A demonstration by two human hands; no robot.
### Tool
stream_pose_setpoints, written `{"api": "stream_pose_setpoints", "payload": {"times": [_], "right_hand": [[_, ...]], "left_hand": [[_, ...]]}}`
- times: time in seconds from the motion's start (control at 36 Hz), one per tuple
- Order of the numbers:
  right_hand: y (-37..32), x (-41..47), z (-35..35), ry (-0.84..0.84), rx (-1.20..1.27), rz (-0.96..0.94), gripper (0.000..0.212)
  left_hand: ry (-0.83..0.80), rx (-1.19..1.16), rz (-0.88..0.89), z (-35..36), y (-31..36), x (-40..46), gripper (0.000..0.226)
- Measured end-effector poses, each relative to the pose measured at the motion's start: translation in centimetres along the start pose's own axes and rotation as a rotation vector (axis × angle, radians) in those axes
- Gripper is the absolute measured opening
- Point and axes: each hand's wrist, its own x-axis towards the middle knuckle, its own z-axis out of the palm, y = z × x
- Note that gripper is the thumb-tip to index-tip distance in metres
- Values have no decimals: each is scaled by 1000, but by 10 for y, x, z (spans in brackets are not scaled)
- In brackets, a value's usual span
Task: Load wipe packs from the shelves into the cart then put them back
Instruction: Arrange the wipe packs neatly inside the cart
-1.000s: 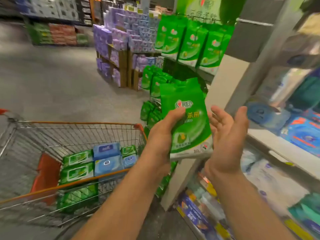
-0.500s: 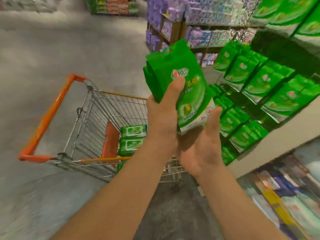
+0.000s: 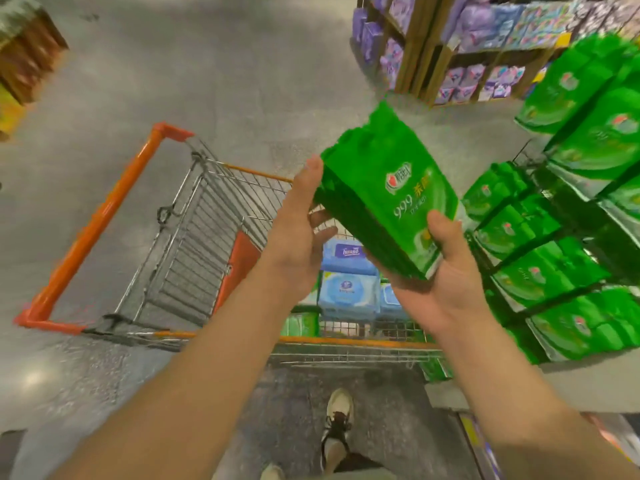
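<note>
Right hand [image 3: 446, 268] is gripping green wipe pack [image 3: 388, 188] above shopping cart [image 3: 104, 216]; left hand [image 3: 298, 233], fingers straight, is touching its edge.

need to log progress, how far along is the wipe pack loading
Done: blue wipe packs and a green one already lie in the cart. In hand: the right hand grips a green wipe pack above the cart, with the left hand touching its edge. Left: dropping this pack in. Many green packs remain hanging on the shelf, and the return phase has not visibly begun.
</note>
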Motion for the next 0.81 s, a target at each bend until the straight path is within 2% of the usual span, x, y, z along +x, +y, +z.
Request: {"api": "stream_pose_setpoints", "payload": {"times": [0.08, 0.17, 0.28, 0.31, 0.39, 0.42, 0.5, 0.56, 0.61, 0.64, 0.72, 0.81], "right_hand": [[-2, 23, -38, 1, -64, 82, 75], [2, 44, -79, 7, -132, 197, 61], [16, 64, -125, 101, -188, 368, 85], [19, 67, -132, 135, -235, 405, 82], [32, 77, -155, 236, -343, 515, 37], [36, 80, -163, 239, -367, 554, 34], [56, 91, -191, 213, -374, 630, 62], [67, 97, -202, 213, -353, 668, 52], [76, 107, -216, 235, -335, 704, 31], [79, 110, -220, 235, -330, 724, 29], [97, 126, -241, 203, -350, 782, 40], [118, 140, -264, 210, -380, 819, 49]], "left_hand": [[18, 67, -74, -10, -20, 28, 44], [-22, 191, -194, -25, -46, 48, 49], [-42, 344, -391, -41, -86, 70, 47], [-34, 360, -449, -43, -96, 74, 48], [-39, 381, -613, -50, -122, 87, 63], [-48, 385, -654, -52, -131, 90, 66], [-58, 363, -746, -63, -161, 105, 79], [-53, 347, -789, -69, -177, 114, 71], [-43, 344, -832, -73, -196, 126, 44], [-36, 341, -847, -74, -203, 129, 37], [-58, 344, -889, -80, -230, 140, 53], [-79, 334, -950, -92, -260, 151, 42]]}}
